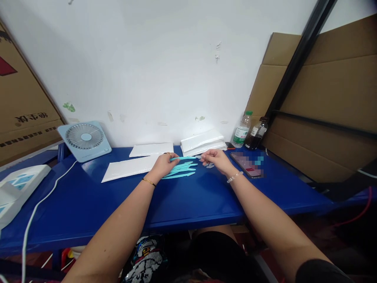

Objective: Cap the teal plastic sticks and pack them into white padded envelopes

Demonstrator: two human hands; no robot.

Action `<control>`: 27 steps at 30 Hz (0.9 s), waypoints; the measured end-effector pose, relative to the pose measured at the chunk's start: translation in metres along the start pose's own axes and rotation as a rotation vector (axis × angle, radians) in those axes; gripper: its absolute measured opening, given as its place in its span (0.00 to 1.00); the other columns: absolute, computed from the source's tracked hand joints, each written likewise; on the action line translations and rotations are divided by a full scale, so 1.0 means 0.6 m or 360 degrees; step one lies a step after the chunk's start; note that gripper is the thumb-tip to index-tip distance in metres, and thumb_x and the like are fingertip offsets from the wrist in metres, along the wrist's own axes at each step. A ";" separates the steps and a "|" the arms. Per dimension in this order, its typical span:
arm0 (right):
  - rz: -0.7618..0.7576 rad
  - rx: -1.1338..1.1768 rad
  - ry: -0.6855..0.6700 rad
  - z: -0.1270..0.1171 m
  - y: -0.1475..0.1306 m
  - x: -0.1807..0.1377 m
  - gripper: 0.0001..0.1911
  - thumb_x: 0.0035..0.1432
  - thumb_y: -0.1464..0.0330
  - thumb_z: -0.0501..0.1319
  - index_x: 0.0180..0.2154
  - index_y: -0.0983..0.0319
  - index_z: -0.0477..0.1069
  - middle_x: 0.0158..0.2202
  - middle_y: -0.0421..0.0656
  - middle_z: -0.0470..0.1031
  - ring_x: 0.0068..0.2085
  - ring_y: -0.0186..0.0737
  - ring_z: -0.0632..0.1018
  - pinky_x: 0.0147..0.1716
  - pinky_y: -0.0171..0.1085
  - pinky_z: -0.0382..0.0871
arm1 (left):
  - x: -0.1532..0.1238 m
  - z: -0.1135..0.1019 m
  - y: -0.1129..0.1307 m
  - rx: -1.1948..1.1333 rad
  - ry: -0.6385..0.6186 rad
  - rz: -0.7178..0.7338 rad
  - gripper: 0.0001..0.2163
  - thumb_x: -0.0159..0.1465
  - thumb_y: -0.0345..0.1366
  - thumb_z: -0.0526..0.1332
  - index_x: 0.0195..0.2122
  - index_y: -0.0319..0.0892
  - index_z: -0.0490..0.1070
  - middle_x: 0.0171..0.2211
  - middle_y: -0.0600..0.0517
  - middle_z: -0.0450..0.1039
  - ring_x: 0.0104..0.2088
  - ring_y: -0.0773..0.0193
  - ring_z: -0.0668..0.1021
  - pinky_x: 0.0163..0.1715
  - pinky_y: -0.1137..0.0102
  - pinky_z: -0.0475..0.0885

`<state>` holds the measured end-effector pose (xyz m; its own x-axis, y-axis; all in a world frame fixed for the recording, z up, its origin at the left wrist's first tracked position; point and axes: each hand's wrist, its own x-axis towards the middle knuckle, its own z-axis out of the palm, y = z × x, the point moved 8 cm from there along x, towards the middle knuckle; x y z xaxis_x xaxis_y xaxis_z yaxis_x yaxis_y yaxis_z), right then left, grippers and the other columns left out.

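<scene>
A slim turquoise stick (187, 158), which looks like an eyebrow razor, is pinched at its left end by my left hand (165, 164). At the stick's right tip, my right hand (216, 159) has its fingers closed on a small clear cap (198, 157). Whether the cap is fully on the tip is too small to tell. Several more turquoise sticks (182, 168) lie in a loose pile on the blue table, just below and beside my left hand. A few clear caps (210, 166) rest under my right hand, partly hidden by its fingers.
White packets lie on the blue table (188, 200): one long packet (126, 169) at left, another (151, 149) behind it, a stack (203, 142) by the wall. A phone (246, 165) and two bottles (241, 131) are at right. A fan (85, 139) and a power strip (23, 186) stand left.
</scene>
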<state>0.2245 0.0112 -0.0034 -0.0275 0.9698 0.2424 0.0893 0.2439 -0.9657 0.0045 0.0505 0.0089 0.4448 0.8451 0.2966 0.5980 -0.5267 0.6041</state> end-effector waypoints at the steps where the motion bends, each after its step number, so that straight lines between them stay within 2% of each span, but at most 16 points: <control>1: 0.0005 0.0003 -0.0001 0.002 0.000 0.000 0.17 0.46 0.58 0.69 0.32 0.65 0.73 0.28 0.44 0.78 0.26 0.33 0.77 0.27 0.32 0.69 | 0.000 0.000 0.000 -0.0006 0.0001 0.0000 0.18 0.60 0.49 0.55 0.40 0.43 0.74 0.39 0.50 0.75 0.36 0.60 0.75 0.36 0.69 0.69; 10: 0.0049 0.0046 -0.0043 0.031 -0.003 -0.004 0.16 0.45 0.58 0.69 0.29 0.65 0.73 0.27 0.43 0.78 0.24 0.32 0.76 0.26 0.32 0.67 | -0.003 0.016 0.019 -0.0025 -0.0067 0.0050 0.16 0.61 0.47 0.54 0.39 0.43 0.74 0.35 0.51 0.76 0.33 0.61 0.75 0.35 0.69 0.69; 15: 0.0078 0.0044 -0.0094 0.032 -0.001 -0.005 0.16 0.45 0.58 0.69 0.29 0.65 0.73 0.26 0.42 0.77 0.23 0.31 0.75 0.24 0.30 0.64 | -0.008 0.043 0.037 0.0015 -0.0170 0.0116 0.17 0.63 0.43 0.51 0.44 0.41 0.74 0.40 0.49 0.76 0.40 0.60 0.76 0.41 0.69 0.68; 19: 0.0247 -0.0153 -0.0345 0.023 0.009 -0.011 0.16 0.44 0.59 0.69 0.28 0.67 0.74 0.24 0.43 0.77 0.21 0.29 0.72 0.21 0.29 0.62 | -0.018 0.043 0.045 0.0053 -0.0314 0.0147 0.20 0.62 0.48 0.53 0.46 0.41 0.73 0.43 0.48 0.75 0.41 0.59 0.76 0.40 0.70 0.69; 23: 0.0413 -0.0460 -0.0594 0.003 0.019 -0.024 0.17 0.46 0.58 0.68 0.29 0.67 0.76 0.25 0.44 0.78 0.19 0.28 0.70 0.21 0.30 0.62 | -0.019 0.020 0.032 0.0241 -0.0289 0.0088 0.19 0.62 0.50 0.52 0.39 0.42 0.75 0.38 0.48 0.75 0.37 0.59 0.75 0.34 0.70 0.67; 25: 0.0427 -0.0719 -0.0523 -0.021 0.022 -0.022 0.15 0.48 0.58 0.66 0.30 0.66 0.76 0.25 0.44 0.77 0.19 0.29 0.70 0.20 0.31 0.62 | -0.019 0.025 0.027 0.0358 -0.0361 0.0106 0.15 0.59 0.47 0.57 0.36 0.43 0.76 0.36 0.49 0.75 0.35 0.59 0.75 0.31 0.71 0.66; 27: 0.0371 -0.1022 -0.0328 -0.052 0.020 -0.014 0.11 0.49 0.62 0.66 0.29 0.65 0.77 0.24 0.43 0.77 0.20 0.31 0.71 0.22 0.31 0.63 | -0.020 0.036 0.024 0.0455 -0.0440 0.0129 0.11 0.55 0.44 0.61 0.33 0.44 0.76 0.34 0.50 0.74 0.34 0.60 0.75 0.29 0.72 0.64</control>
<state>0.2571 0.0059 -0.0143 -0.1182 0.9918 -0.0475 0.6827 0.0464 -0.7292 0.0220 0.0309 -0.0019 0.6374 0.7639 0.1012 0.6975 -0.6277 0.3456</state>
